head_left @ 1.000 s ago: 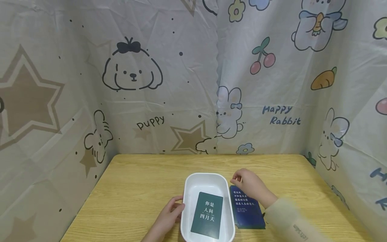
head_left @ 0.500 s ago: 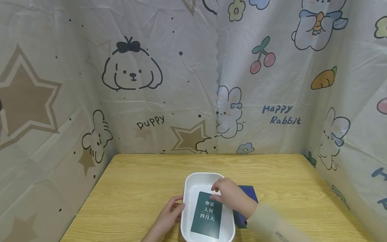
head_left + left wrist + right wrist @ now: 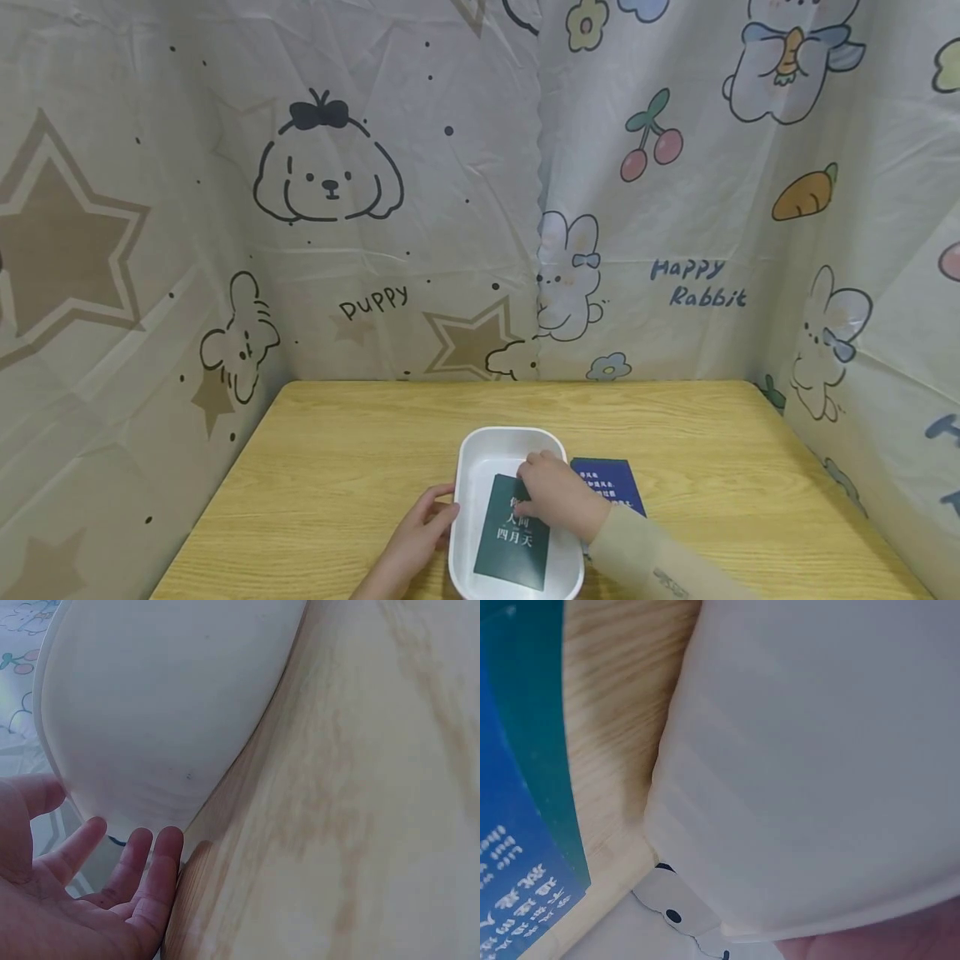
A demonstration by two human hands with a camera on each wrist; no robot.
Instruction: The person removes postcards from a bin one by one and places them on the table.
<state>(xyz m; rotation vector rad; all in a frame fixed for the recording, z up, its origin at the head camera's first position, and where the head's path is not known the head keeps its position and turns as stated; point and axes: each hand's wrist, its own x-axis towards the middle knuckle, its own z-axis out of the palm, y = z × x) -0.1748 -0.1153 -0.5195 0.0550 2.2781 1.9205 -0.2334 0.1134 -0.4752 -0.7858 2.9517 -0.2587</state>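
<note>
A white plastic tray [image 3: 468, 467] stands at the table's near middle. Inside it lies a dark green card [image 3: 510, 562] with white Chinese characters. My left hand [image 3: 420, 529] rests at the tray's left side; in the left wrist view its fingers [image 3: 169, 847], apart and only slightly bent, touch the outer wall. My right hand [image 3: 558, 496] reaches over the tray's right rim, thumb and fingers apart above the card's upper right part. Whether they touch the card is unclear. In the right wrist view the tray wall [image 3: 802, 765] hides most of this hand [image 3: 877, 941].
Blue cards [image 3: 611, 479] with white writing lie right of the tray, partly under the right forearm. A green layer [image 3: 536, 697] shows beneath the blue one in the right wrist view. A printed curtain [image 3: 420, 208] surrounds the wooden table [image 3: 337, 450].
My right hand has moved left from above the blue cards, over the tray's rim, and then lower toward the green card. The left hand and the tray have stayed put.
</note>
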